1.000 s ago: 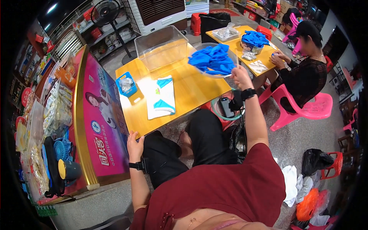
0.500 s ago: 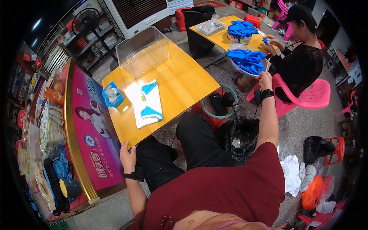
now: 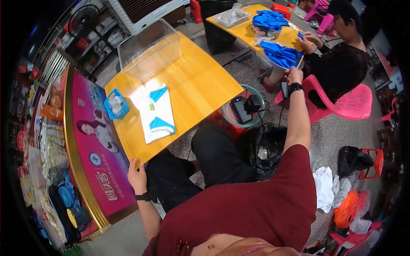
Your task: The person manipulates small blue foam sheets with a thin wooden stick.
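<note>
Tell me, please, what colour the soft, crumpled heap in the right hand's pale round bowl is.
The heap is bright blue, showing best in the head view.

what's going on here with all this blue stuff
The person's right grip holds the edge of a basin heaped with blue material, out near the second table. Their left grip is at a corner of the nearer table, which bears a folded white cloth with blue patches, a blue basket and a clear bin. At the second table a co-worker handles a small blue piece.
</note>
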`<state>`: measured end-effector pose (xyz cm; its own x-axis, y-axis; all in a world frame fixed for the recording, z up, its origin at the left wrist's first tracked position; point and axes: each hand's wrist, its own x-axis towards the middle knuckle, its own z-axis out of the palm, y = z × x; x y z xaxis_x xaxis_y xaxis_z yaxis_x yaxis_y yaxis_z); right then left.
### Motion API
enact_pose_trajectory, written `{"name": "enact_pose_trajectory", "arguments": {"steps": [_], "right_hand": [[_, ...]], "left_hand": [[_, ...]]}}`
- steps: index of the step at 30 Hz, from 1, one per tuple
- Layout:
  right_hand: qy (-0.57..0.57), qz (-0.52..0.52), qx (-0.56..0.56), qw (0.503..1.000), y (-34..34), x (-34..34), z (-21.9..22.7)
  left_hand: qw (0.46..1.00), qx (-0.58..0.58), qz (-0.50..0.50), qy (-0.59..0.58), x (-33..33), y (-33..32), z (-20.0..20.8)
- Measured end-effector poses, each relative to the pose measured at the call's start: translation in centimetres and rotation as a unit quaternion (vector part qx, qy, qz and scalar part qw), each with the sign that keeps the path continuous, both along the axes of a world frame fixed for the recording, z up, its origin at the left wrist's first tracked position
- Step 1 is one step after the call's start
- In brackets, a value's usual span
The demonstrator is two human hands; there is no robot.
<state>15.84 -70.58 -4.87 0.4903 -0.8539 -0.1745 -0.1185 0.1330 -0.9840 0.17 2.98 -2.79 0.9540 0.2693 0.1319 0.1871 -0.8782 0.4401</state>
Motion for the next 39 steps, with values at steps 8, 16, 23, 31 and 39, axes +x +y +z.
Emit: {"name": "enact_pose_trajectory", "arguments": {"steps": [8,16,23,31,39], "right_hand": [[-0.015,0.063,0.091,0.994,-8.1,3.7,-4.1],[-0.049,0.075,0.134,0.987,-3.3,7.0,-3.7],[-0.107,0.049,0.097,0.988,1.9,1.9,-3.3],[-0.032,0.142,0.113,0.983,9.3,-2.9,-2.4],[0.080,0.441,-0.026,0.894,24.8,-6.7,0.8]], "left_hand": [[0.999,-0.008,-0.032,-0.018,1.6,-0.9,0.1],[0.999,-0.031,0.002,-0.017,0.4,0.5,-0.2],[0.997,-0.070,0.012,-0.009,0.9,0.1,-0.1],[0.993,-0.114,0.001,-0.024,0.6,0.5,-0.4],[0.960,-0.274,-0.015,-0.056,-0.2,4.0,-4.8]]}}
